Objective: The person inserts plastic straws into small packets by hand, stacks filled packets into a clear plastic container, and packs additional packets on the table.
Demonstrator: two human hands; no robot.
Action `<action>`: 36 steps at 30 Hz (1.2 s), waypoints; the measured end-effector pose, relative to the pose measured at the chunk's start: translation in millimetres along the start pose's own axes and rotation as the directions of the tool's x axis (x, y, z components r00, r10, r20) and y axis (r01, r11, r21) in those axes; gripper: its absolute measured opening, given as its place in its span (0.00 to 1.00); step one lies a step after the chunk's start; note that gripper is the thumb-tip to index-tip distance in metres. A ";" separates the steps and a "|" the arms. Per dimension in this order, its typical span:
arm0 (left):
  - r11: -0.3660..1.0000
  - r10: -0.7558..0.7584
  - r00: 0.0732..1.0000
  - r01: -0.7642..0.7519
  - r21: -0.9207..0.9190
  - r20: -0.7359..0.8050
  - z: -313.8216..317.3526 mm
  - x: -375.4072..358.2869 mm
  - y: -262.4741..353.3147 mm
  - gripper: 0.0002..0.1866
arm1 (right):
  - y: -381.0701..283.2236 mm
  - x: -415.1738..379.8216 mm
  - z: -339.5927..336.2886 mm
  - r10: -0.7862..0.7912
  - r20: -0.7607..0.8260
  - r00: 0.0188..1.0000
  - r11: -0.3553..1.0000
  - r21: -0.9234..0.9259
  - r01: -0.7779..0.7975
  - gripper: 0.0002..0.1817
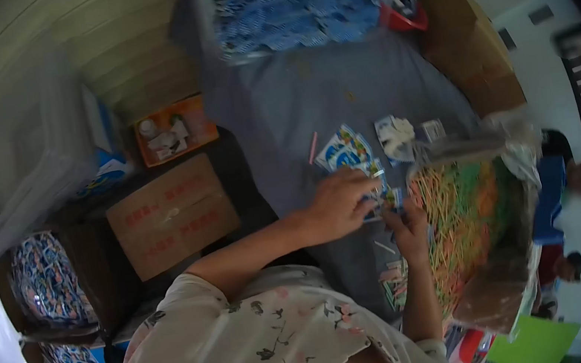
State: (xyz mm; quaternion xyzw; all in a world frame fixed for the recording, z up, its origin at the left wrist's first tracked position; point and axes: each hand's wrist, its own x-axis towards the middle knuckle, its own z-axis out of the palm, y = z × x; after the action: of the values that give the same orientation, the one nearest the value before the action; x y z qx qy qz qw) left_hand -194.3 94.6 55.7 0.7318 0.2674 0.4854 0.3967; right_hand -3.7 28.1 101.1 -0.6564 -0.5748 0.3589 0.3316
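Note:
My left hand (pixel 343 204) reaches across from the left, its fingers bent and closed at a small blue-and-white printed packet (pixel 377 168). Close by on the right, my right hand (pixel 409 230) is half curled, thumb and fingers drawn together near the lower end of the same packet. What lies between its fingertips is too small to make out. More blue-and-white printed packets (pixel 344 149) lie fanned out on the grey cloth just beyond my left hand. A thin pink stick (pixel 313 147) rests beside them.
A plastic-lined box of coloured sticks (pixel 456 232) stands right of my hands. A clear bin of blue packets (pixel 297 0) is at the back. White crumpled pieces (pixel 396 137) lie on the grey cloth (pixel 279 108). Left are a cardboard box (pixel 171 214), an orange tray (pixel 202 119) and filled cartons (pixel 50 281).

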 end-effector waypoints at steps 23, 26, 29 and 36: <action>0.722 0.095 0.995 -0.059 0.689 -0.014 -35.2 11.6 3.2 0.09 | 24.2 -25.2 -1.8 -0.456 -0.005 0.890 0.760 -0.523 0.387 0.22; 0.536 -0.234 0.972 0.159 0.829 -0.035 -55.6 28.7 -15.5 0.08 | 39.5 -51.1 -21.6 -0.487 -0.102 0.868 0.767 -0.526 0.368 0.17; 0.502 -0.408 0.913 0.239 0.831 -0.017 -55.6 45.0 -26.7 0.08 | 47.9 -72.3 -37.7 -0.414 -0.106 0.904 0.774 -0.564 0.288 0.15; 0.490 -0.366 0.931 0.175 0.854 0.019 -69.7 44.1 -35.6 0.11 | 60.3 -117.8 -65.9 -0.333 -0.142 0.932 0.771 -0.609 0.183 0.14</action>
State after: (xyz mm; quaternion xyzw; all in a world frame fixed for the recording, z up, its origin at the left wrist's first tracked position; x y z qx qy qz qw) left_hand -241.8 170.6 62.6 0.8237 0.5383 0.1526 0.0921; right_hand 74.0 -97.5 95.0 -0.6791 -0.6975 0.0318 0.2265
